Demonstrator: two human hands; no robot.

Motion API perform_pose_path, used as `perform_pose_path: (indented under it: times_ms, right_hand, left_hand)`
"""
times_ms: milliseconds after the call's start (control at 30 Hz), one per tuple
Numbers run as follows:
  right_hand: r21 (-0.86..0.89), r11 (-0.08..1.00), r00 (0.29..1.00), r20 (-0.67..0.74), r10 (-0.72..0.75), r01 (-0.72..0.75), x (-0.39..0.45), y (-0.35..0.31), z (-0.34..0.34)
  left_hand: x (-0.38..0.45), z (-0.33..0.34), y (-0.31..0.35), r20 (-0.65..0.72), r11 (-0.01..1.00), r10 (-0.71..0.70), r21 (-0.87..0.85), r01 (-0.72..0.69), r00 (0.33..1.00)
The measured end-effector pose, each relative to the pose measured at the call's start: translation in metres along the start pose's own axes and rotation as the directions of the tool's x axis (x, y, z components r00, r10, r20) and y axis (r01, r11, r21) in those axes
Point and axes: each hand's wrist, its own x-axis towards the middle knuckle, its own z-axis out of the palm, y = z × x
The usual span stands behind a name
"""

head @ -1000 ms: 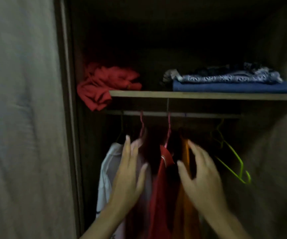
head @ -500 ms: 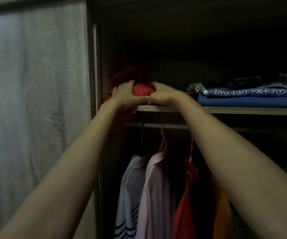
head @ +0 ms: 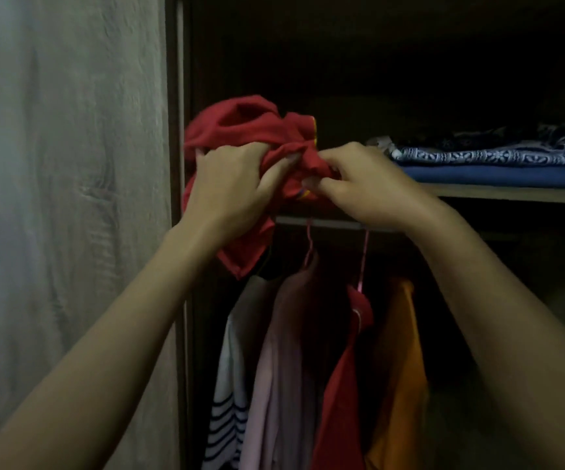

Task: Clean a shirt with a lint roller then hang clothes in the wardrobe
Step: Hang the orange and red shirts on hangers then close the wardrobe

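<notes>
A crumpled red shirt (head: 240, 127) is bunched at the left end of the wardrobe shelf (head: 511, 195), partly lifted off its edge. My left hand (head: 230, 184) grips the bundle from the front, fingers curled into the cloth. My right hand (head: 362, 181) pinches a fold of the same shirt just to the right. A corner of the red cloth hangs below the shelf. No lint roller is in view.
Below the shelf a rail (head: 325, 223) carries hung clothes: a striped white top (head: 230, 385), a pink shirt (head: 281, 368), a red garment (head: 345, 385), an orange one (head: 399, 368). Folded blue and patterned clothes (head: 498, 164) lie on the shelf at right. A grey wardrobe door (head: 64, 198) stands left.
Both hands rose from the hanging clothes to the shelf, took hold of the red shirt and have pulled it forward and up off the shelf edge.
</notes>
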Motion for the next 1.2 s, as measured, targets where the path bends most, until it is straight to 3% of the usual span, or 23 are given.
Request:
perform_pose_path:
  times_ms: [133,267,333,433,500,533,600,667,733,800,933,1033,1133,1200]
  right_hand:
    - [0.22,0.976,0.997,0.072,-0.018,0.002,-0.067,-0.008,0.004]
    - [0.489,0.868,0.981,-0.114,0.159,-0.084,-0.107,-0.004,0.029]
    - [0.512,0.852,0.969,-0.136,0.205,-0.108,-0.124,-0.003,0.052]
    - [0.459,0.868,0.966,-0.066,0.248,-0.191,-0.144,0.007,0.083]
    - [0.407,0.869,0.948,-0.02,0.316,-0.281,-0.149,0.019,0.091]
    - [0.402,0.86,0.941,0.008,0.339,-0.314,-0.151,0.023,0.091]
    - [0.429,0.834,0.931,0.053,0.361,-0.347,-0.153,0.026,0.091]
    - [0.399,0.846,0.928,0.037,0.37,-0.353,-0.156,0.022,0.091]
    - [0.189,0.927,0.939,-0.058,0.339,-0.323,-0.155,0.015,0.089]
    - [0.087,0.94,0.932,-0.125,0.34,-0.331,-0.151,0.016,0.086]
    - [0.077,0.927,0.906,-0.194,0.375,-0.367,-0.144,0.024,0.082]
    - [0.066,0.931,0.9,-0.242,0.363,-0.358,-0.141,0.031,0.079]
    - [0.067,0.925,0.867,-0.327,0.376,-0.375,-0.138,0.041,0.065]
    - [0.074,0.925,0.863,-0.34,0.374,-0.371,-0.137,0.05,0.053]
  left_hand:
    - [-0.047,-0.028,0.034,0.035,0.99,0.015,-0.142,-0.01,0.999]
    - [-0.07,-0.018,0.036,0.205,0.893,-0.148,-0.392,0.22,0.968]
    - [-0.081,0.0,0.03,0.341,0.733,-0.283,-0.525,0.431,0.897]
    - [-0.104,0.027,0.022,0.545,0.376,-0.423,-0.622,0.687,0.724]
    - [-0.124,0.046,0.016,0.627,0.296,-0.436,-0.578,0.761,0.646]
    - [-0.136,0.055,0.011,0.638,0.365,-0.441,-0.516,0.775,0.632]
    - [-0.158,0.064,0.008,0.594,0.6,-0.466,-0.332,0.728,0.656]
    - [-0.175,0.06,0.021,0.478,0.727,-0.466,-0.272,0.63,0.745]
    - [-0.185,0.048,0.047,0.399,0.752,-0.415,-0.356,0.555,0.818]
    - [-0.194,0.04,0.068,0.401,0.774,-0.339,-0.395,0.494,0.851]
    - [-0.208,0.038,0.085,0.546,0.816,-0.195,-0.37,0.443,0.815]
    - [-0.212,0.045,0.082,0.548,0.875,-0.09,-0.355,0.328,0.832]
    - [-0.203,0.043,0.069,0.54,0.892,-0.112,-0.316,0.324,0.834]
    - [-0.193,0.035,0.057,0.589,0.867,-0.115,-0.334,0.37,0.8]
